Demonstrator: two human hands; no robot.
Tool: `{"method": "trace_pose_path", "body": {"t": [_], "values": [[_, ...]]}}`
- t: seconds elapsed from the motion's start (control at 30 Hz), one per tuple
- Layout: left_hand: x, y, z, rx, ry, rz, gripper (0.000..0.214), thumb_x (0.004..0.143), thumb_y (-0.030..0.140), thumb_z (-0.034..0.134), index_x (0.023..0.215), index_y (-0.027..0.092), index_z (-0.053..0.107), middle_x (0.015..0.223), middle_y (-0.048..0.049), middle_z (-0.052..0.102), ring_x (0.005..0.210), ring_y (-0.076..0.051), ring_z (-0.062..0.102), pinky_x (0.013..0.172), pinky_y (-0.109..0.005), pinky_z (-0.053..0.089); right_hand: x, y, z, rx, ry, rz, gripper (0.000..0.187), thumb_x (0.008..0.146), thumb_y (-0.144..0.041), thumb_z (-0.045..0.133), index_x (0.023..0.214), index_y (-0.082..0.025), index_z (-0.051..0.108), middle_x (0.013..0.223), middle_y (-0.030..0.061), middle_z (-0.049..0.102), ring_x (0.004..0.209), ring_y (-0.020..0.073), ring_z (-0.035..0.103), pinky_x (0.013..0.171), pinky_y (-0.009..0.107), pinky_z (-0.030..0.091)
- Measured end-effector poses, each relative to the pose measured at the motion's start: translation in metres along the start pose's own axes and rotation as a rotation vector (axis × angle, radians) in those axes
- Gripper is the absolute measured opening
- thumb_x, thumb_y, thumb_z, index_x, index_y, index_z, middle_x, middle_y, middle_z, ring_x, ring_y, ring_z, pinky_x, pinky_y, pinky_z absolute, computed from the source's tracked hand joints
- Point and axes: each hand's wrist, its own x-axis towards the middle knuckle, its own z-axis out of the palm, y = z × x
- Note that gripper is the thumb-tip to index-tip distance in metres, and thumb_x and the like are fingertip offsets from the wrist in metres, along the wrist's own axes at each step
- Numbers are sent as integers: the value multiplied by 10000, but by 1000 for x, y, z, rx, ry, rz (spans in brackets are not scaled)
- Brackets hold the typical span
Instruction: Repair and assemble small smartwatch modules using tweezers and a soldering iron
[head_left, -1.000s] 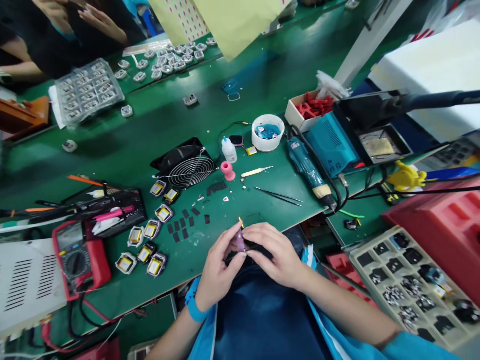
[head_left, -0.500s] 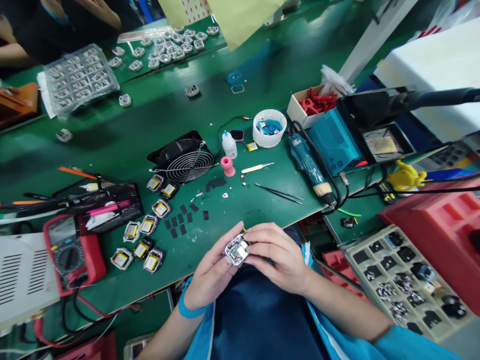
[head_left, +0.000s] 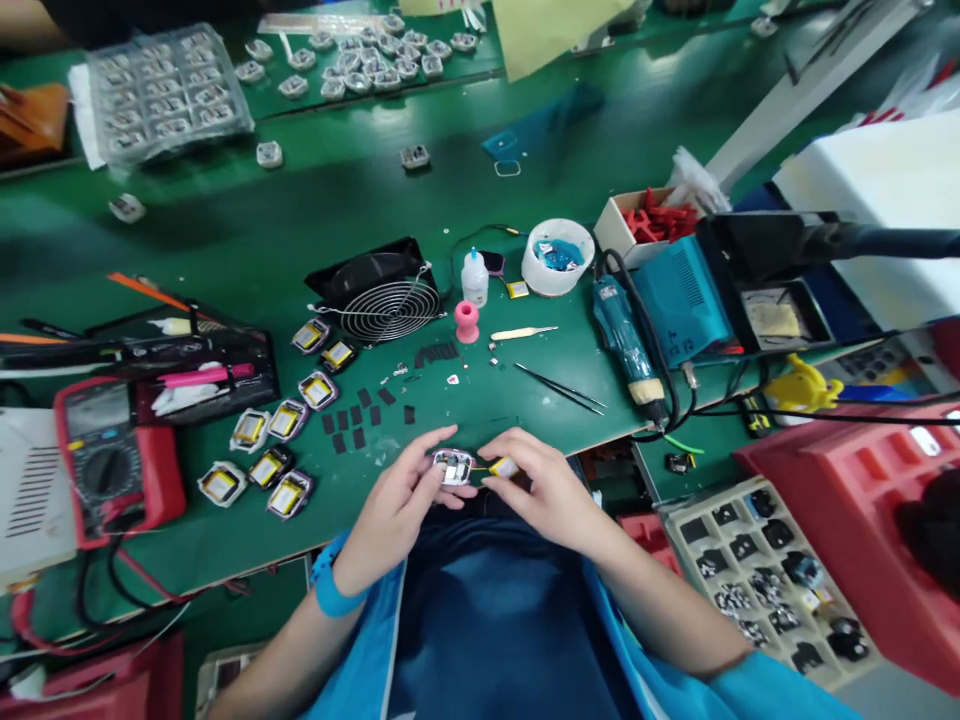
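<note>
My left hand (head_left: 405, 497) grips a small smartwatch case (head_left: 454, 467) with its circuit board facing up. Between thumb and fingers of my right hand (head_left: 536, 490) is a small yellow battery (head_left: 504, 467), held just to the right of the case. Thin wires run across the gap from the battery to the board. Both hands are over the bench's front edge. Beyond them on the green bench lie several black foam pieces (head_left: 358, 415) and a pair of tweezers (head_left: 559, 388). To the left sit several watch cases (head_left: 287, 419) with yellow batteries in them.
A fan (head_left: 386, 305), a dropper bottle (head_left: 475, 278), a pink spool (head_left: 466, 321) and a white tub (head_left: 556, 258) stand farther back. On the right are an electric screwdriver (head_left: 626, 335) and a soldering station (head_left: 682, 305). A red multimeter (head_left: 112, 460) lies left, a parts tray (head_left: 679, 515) lower right.
My right hand has moved the battery away from the case to the right, showing the wires between them. The case has tilted in my left hand. The whole view has shifted slightly.
</note>
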Motion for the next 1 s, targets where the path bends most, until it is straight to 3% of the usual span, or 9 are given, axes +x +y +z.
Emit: {"method": "trace_pose_path", "body": {"t": [0.13, 0.23, 0.33, 0.47, 0.57, 0.67, 0.87, 1.0], "values": [[-1, -1, -12, 386, 109, 91, 393, 1007, 463, 538, 1292, 216, 649, 899, -41, 760, 744, -189, 736, 723, -318, 621, 5, 6, 0, -104, -4, -64, 181, 986, -119, 571, 1127, -213, 637, 1047, 83, 672, 955, 199, 682, 821, 323, 590], [-3, -5, -17, 735, 233, 270, 308, 1009, 408, 553, 1216, 232, 698, 914, -38, 735, 844, -206, 700, 823, -353, 589, 9, 8, 4, -167, -14, -100, 185, 996, -112, 539, 1118, -207, 639, 1064, 95, 663, 981, 210, 678, 855, 342, 596], [-5, -8, -21, 901, 284, 446, 277, 1007, 364, 583, 1214, 218, 695, 1054, -73, 709, 1009, -239, 650, 951, -406, 546, 13, 9, 7, -210, -16, -121, 221, 1001, -102, 514, 1143, -213, 642, 1068, 92, 665, 982, 211, 675, 873, 349, 598], [-8, -14, -21, 881, 178, 535, 410, 967, 276, 644, 1373, 242, 595, 1248, -91, 671, 1154, -266, 605, 1009, -438, 510, 17, 10, 7, -281, -17, -150, 272, 1009, -100, 497, 1217, -221, 623, 1027, 78, 694, 952, 217, 682, 854, 353, 600], [-9, -20, -16, 870, 193, 512, 484, 952, 292, 676, 1421, 262, 558, 1190, -83, 684, 1099, -271, 617, 975, -447, 512, 23, 9, 7, -307, 15, -181, 247, 1009, -104, 510, 1209, -211, 608, 979, 64, 711, 867, 207, 687, 788, 335, 594], [-7, -20, -9, 792, 249, 504, 487, 951, 335, 693, 1406, 229, 555, 1097, -68, 685, 1032, -248, 634, 945, -407, 526, 29, 3, 11, -287, 59, -209, 142, 1010, -118, 538, 1080, -209, 622, 914, 45, 717, 793, 189, 674, 732, 311, 573], [7, -8, -3, 645, 310, 465, 141, 955, 175, 585, 1055, 205, 679, 993, -32, 689, 905, -180, 661, 818, -294, 535, 35, -8, 25, -193, -2, -316, 141, 1042, -160, 520, 1083, -217, 642, 1024, 65, 742, 924, 188, 686, 850, 351, 582], [10, -9, -11, 593, 358, 431, 90, 946, 208, 618, 885, 198, 683, 854, -9, 686, 776, -153, 656, 713, -262, 517, 29, -6, 26, -231, 68, -285, 126, 1039, -174, 530, 1070, -215, 645, 1017, 80, 712, 961, 204, 672, 849, 372, 584]]}}
